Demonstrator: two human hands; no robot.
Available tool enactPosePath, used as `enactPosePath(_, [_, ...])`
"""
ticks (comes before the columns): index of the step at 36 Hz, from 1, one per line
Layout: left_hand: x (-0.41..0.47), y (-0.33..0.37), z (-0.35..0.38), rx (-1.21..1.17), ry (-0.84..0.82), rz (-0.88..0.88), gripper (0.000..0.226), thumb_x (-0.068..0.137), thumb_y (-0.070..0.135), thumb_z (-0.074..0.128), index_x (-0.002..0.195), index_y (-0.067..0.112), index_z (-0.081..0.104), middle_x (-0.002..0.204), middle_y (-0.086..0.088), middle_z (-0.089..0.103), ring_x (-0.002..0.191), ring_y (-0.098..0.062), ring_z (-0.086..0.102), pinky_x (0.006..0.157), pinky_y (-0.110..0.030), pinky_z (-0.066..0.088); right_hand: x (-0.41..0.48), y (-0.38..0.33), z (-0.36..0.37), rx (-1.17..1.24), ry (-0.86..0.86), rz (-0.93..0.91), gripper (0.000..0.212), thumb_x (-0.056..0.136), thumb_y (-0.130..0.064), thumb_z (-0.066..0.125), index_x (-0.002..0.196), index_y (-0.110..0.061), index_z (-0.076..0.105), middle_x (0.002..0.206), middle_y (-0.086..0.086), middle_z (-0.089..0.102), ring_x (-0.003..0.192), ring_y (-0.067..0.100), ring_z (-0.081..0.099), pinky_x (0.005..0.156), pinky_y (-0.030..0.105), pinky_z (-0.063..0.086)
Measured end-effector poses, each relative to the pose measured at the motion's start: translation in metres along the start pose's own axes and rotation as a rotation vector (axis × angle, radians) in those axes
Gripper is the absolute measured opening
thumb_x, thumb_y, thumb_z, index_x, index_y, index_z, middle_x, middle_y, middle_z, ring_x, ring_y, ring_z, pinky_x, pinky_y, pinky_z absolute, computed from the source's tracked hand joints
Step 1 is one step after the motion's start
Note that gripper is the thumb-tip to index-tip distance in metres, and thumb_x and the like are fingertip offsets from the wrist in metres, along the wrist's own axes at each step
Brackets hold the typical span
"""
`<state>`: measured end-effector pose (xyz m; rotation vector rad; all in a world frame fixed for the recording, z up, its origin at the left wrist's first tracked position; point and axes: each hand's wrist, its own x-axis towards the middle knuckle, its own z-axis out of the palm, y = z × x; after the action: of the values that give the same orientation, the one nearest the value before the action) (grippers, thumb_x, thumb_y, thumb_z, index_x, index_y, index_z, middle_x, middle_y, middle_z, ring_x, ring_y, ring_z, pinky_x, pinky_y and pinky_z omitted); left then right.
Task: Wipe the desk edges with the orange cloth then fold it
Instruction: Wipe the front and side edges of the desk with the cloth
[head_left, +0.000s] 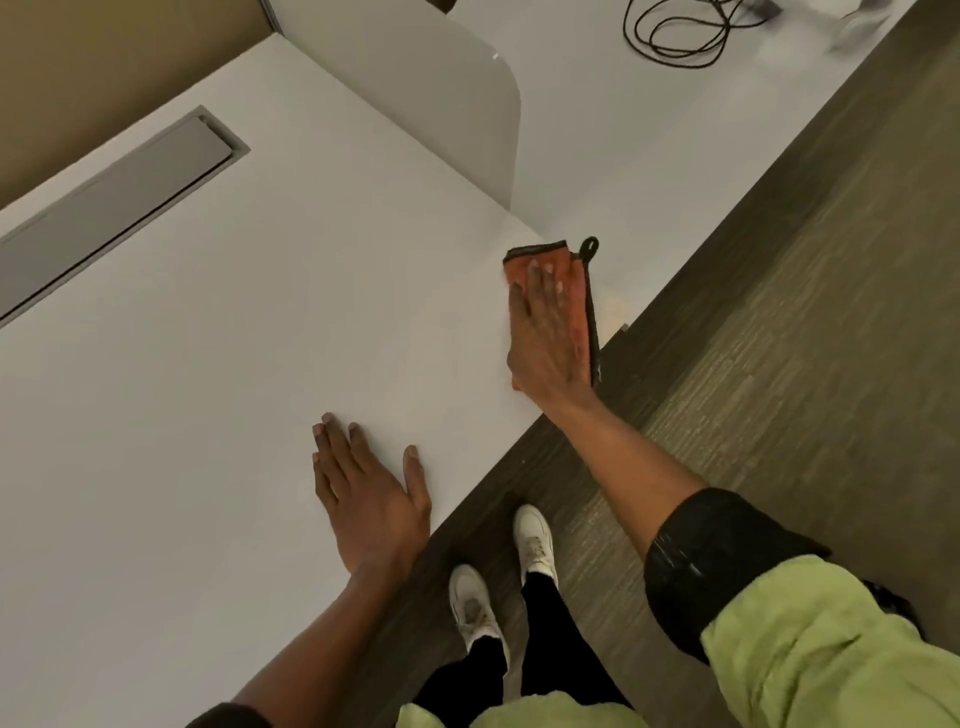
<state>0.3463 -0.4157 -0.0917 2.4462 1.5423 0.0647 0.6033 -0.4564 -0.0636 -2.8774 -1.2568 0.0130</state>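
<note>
The orange cloth (574, 283) with a dark border and a small hanging loop lies at the right corner of the white desk (234, 338), draped over its near edge. My right hand (545, 332) lies flat on top of the cloth, fingers stretched out, pressing it onto the desk edge. My left hand (363, 493) rests palm down on the bare desk top near the front edge, fingers apart, holding nothing.
A grey cable flap (109, 208) is set into the desk at the left. A frosted divider panel (441, 104) stands between this desk and the neighbouring one, where a black cable (680, 31) lies coiled. Dark carpet floor (779, 312) and my white shoes (535, 540) are below.
</note>
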Motion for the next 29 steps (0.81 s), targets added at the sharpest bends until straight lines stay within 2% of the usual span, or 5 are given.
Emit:
enactPosePath(3, [0.000,-0.002,0.000,0.005,-0.002,0.022,0.083,0.112,0.061,0.026,0.170,0.001,0.021,0.184,-0.012,0.000,0.171,-0.024,-0.009,0.138,-0.047,0.003,0.001,0.012,-0.004,0.031,-0.002,-0.041,0.111,0.074,-0.022,0.088,0.163,-0.002,0.025,0.172,0.027,0.015,0.162,0.041,0.012,0.131,0.052,-0.010])
enactPosePath(12, [0.001,-0.002,-0.001,-0.010,0.009,0.034,0.086,0.111,0.060,0.025,0.169,-0.003,0.021,0.183,-0.018,0.003,0.171,-0.029,-0.005,0.138,-0.049,0.005,-0.012,0.038,-0.011,0.133,0.061,0.316,0.075,0.093,-0.007,0.062,0.162,-0.006,0.031,0.170,0.024,0.025,0.161,0.034,0.020,0.133,0.051,-0.001])
enactPosePath(15, [0.001,0.000,0.000,-0.010,0.015,0.035,0.086,0.110,0.059,0.025,0.168,-0.004,0.022,0.182,-0.020,0.004,0.171,-0.030,-0.004,0.138,-0.049,0.006,-0.030,0.008,-0.013,-0.018,0.084,0.161,0.086,0.088,-0.023,0.066,0.164,-0.008,0.028,0.169,0.022,0.030,0.160,0.035,0.025,0.129,0.056,-0.009])
enactPosePath(22, [0.001,0.000,-0.002,-0.011,0.008,0.030,0.086,0.110,0.060,0.024,0.169,-0.003,0.020,0.183,-0.018,0.001,0.171,-0.029,-0.005,0.138,-0.050,0.005,-0.087,-0.031,0.007,0.151,0.089,-0.179,0.070,0.093,0.011,0.047,0.160,0.003,0.031,0.171,0.028,0.019,0.162,0.040,0.010,0.133,0.052,0.010])
enactPosePath(29, [-0.001,0.001,-0.001,-0.007,0.020,0.021,0.082,0.112,0.057,0.032,0.169,-0.001,0.022,0.183,-0.016,0.002,0.171,-0.027,-0.006,0.138,-0.049,0.004,-0.023,0.011,-0.013,0.034,0.071,0.004,0.084,0.090,-0.012,0.069,0.163,-0.005,0.028,0.171,0.024,0.023,0.161,0.037,0.017,0.133,0.054,0.003])
